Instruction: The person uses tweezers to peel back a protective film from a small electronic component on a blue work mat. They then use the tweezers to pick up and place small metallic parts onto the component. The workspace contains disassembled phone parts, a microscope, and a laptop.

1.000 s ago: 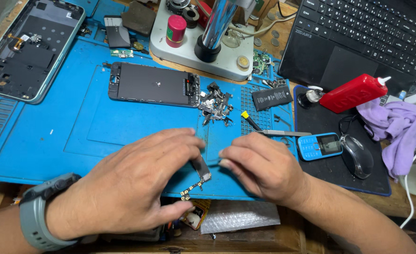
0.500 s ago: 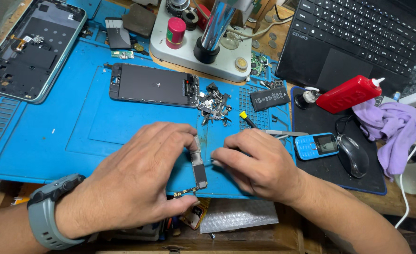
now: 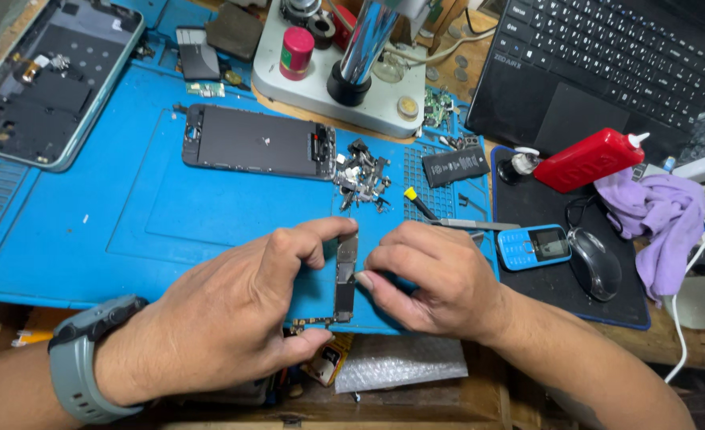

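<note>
Your left hand (image 3: 233,318) pinches the narrow circuit board (image 3: 345,279) end to end, upright for access; right hand (image 3: 428,279) fingertips close on its edge.

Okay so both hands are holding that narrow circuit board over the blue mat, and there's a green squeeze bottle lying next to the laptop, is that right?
Not quite: the squeeze bottle lying beside the laptop is red, not green, as the head view shows. The rest holds: the left hand and right hand both hold the narrow circuit board over the blue mat.
</note>
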